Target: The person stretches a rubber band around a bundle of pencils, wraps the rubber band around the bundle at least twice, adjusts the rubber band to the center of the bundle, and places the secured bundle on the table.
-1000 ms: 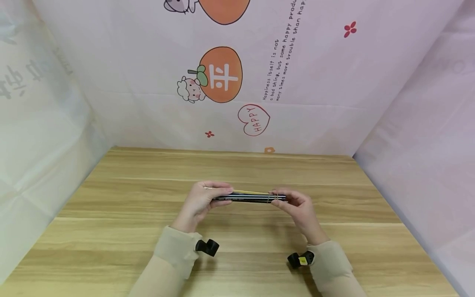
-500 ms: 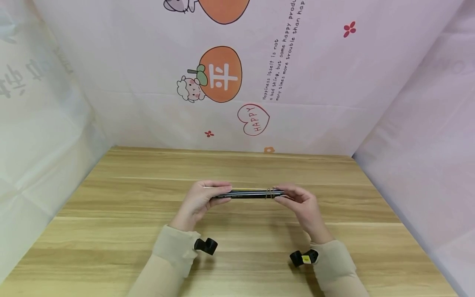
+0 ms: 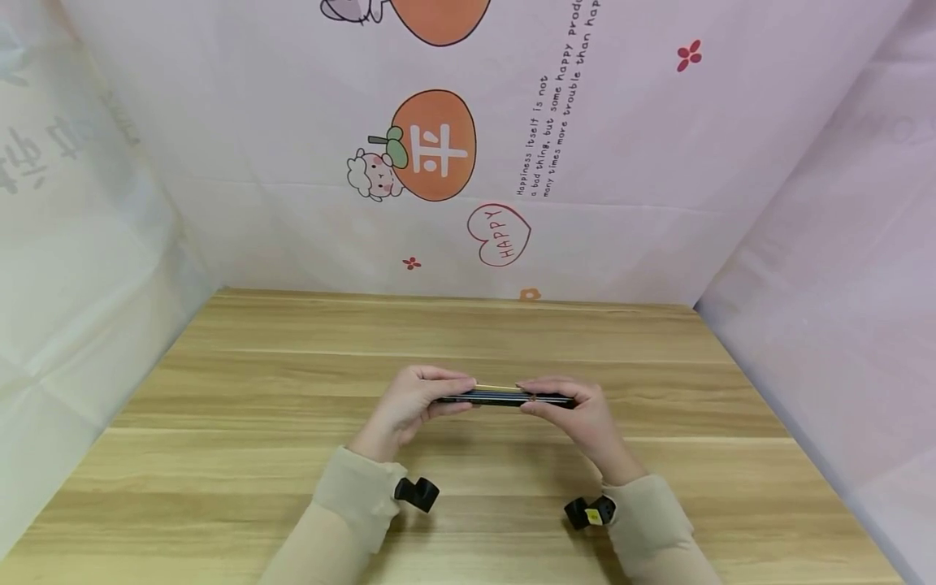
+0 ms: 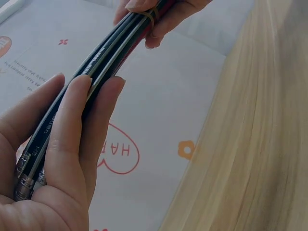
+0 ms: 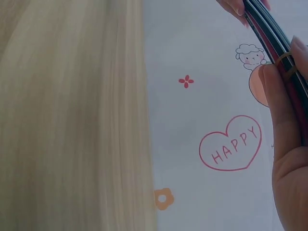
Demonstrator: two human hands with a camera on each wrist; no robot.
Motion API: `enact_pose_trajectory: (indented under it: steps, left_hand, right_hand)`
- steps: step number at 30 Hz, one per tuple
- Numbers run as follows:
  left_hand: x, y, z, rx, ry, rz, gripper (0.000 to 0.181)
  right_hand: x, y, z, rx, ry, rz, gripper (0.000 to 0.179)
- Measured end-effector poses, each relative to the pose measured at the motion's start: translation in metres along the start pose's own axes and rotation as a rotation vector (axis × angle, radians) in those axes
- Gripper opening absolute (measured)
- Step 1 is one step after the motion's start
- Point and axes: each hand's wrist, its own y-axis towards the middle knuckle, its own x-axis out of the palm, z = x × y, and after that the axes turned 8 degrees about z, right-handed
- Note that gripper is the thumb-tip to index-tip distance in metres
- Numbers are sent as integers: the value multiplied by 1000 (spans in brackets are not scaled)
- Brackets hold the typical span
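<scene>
pencils (image 3: 499,397) across middle, free tabletop (image 3: 468,333) beyond, then back wall (image 3: 629,146)

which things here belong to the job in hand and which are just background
Part of the job: bundle of pencils; elastic banding around it; left hand and right hand, both gripping the bundle

Just background: wooden table; printed cloth behind it

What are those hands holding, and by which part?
A bundle of pencils: the left hand grips it near the metal ferrules, the right hand at the rubber bands toward the other end.
</scene>
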Motion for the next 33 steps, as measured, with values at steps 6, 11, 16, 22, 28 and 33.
enact_pose_trajectory:
  steps: [6, 11, 16, 22, 28, 33]
  left_hand:
    - [-3, -2, 5, 39, -55, -65, 18]
    - [-7, -2, 8, 30, -93, -145, 20]
    - [-6, -1, 7, 3, -81, -137, 19]
    - [-4, -1, 7, -3, -63, -116, 17]
    - [-2, -2, 3, -18, -58, -119, 22]
    - [5, -3, -1, -7, -40, -93, 20]
  right_hand:
    - [-10, 2, -4, 60, 34, 16, 31]
    - [-17, 3, -5, 64, 73, 54, 29]
    - [-14, 2, -7, 92, 100, 36, 29]
    - [-11, 1, -9, 118, 111, 31, 28]
    - [-10, 0, -9, 83, 9, 6, 27]
    - [-6, 1, -9, -40, -100, -6, 27]
